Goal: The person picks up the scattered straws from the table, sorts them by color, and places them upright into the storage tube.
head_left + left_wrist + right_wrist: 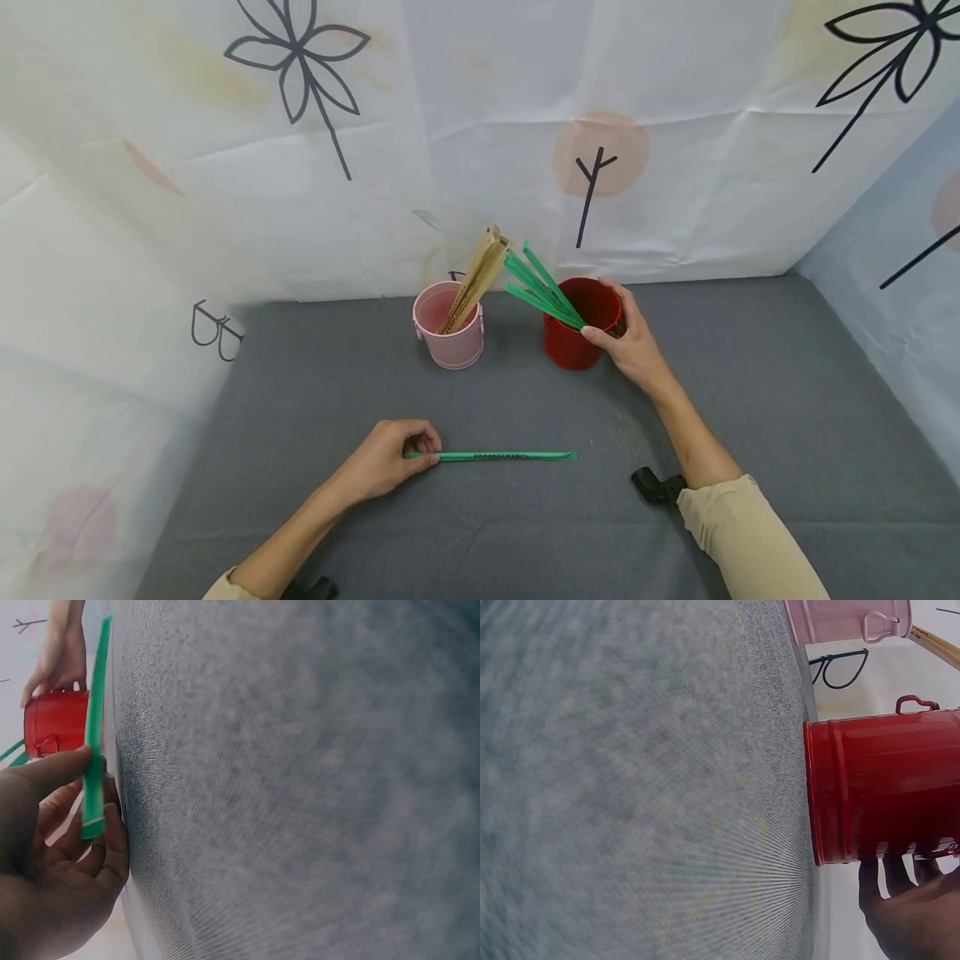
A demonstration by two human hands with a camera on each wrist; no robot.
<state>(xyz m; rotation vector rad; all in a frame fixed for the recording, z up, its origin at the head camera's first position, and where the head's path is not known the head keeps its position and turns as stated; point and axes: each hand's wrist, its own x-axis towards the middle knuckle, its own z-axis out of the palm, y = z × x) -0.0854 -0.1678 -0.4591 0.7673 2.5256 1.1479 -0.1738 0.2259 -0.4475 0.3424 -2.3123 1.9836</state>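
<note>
My left hand (392, 460) pinches the left end of a slim green wrapped stick (510, 456) with dark print, held level just above or on the grey tabletop. In the left wrist view the thumb and fingers grip this green stick (96, 712) near one end. My right hand (633, 346) holds the right side of a small red bucket (572, 350), thumb at the rim. Several green wrapped sticks (542, 287) lean out of that bucket to the left. The right wrist view has the fingers against the side of the red bucket (892, 787).
Left of the red bucket stands a pink bucket (456, 350) with several tan wrapped sticks (477, 279) in it. A grey cloth (495, 533) covers the table. White patterned sheets (480, 167) hang behind and at both sides.
</note>
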